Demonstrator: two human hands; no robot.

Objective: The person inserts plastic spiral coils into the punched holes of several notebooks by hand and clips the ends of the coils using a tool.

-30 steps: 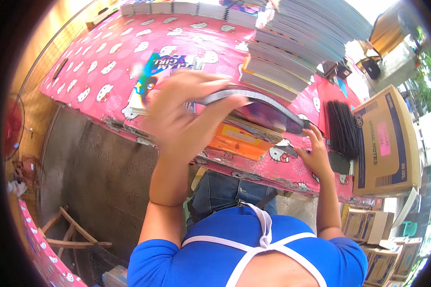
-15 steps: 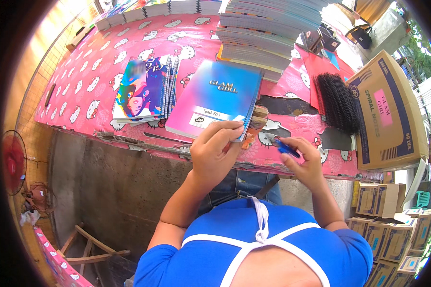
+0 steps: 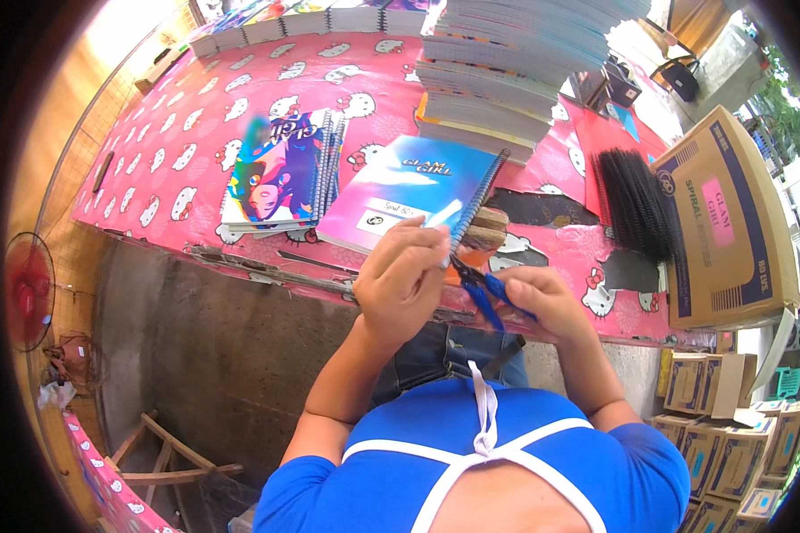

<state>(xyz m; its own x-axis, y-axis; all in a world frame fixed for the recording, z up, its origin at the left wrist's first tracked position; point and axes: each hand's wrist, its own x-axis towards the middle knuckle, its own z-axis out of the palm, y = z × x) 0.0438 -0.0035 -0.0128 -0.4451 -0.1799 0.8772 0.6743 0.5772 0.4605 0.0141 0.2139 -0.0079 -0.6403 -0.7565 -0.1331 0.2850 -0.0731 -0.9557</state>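
A pink-and-blue spiral notebook (image 3: pixel 396 186) lies at a slant on the table, a dark wire coil (image 3: pixel 480 200) along its right edge. My left hand (image 3: pixel 400 280) is closed on its near right corner, fingertips by the lower end of the coil. In my right hand (image 3: pixel 547 304) are blue-handled pliers (image 3: pixel 483 290), their dark jaws up against that coil end. Whether the jaws grip the wire is too small to tell. A wooden block (image 3: pixel 486 229) sits just right of the coil. To the left lies a small stack of notebooks with a colourful face cover (image 3: pixel 271 182).
A tall stack of bound pages (image 3: pixel 498 84) rises behind the notebook. Black spiral coils (image 3: pixel 633 206) lie on the right, beside a cardboard box (image 3: pixel 729 222). The pink patterned table cover (image 3: pixel 164 151) is torn near the front edge. More notebooks (image 3: pixel 307 22) line the back.
My right hand has brought the pliers left to the coil's lower end, and their handles now show spread apart. My left hand stays on the notebook corner. The whole view has shifted slightly.
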